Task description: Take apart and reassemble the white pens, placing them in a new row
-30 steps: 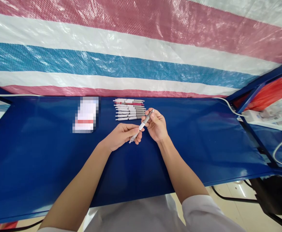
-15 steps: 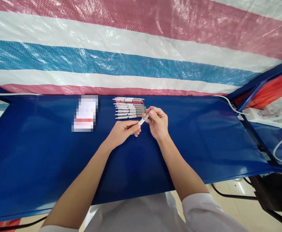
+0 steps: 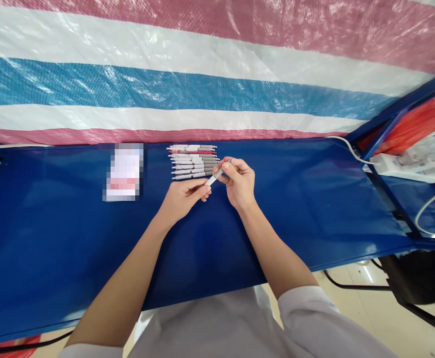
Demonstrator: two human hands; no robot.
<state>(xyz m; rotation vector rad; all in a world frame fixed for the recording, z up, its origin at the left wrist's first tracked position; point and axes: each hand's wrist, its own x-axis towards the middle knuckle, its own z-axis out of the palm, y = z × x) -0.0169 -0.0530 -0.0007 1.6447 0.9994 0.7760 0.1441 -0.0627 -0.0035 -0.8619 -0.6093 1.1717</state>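
Observation:
Both my hands hold one white and grey pen above the blue table. My left hand is closed round the pen's lower white end. My right hand pinches the upper grey end with its fingers curled. Just behind the hands, a row of several similar pens lies side by side on the table, one of them with red on it.
A blurred white and red card or packet lies left of the pens. A striped plastic sheet hangs behind the table. At the right are a white power strip, its cable and a blue frame.
Both hands have drifted a little farther from me, toward the row of pens, keeping the pen between them. The view has tilted slightly.

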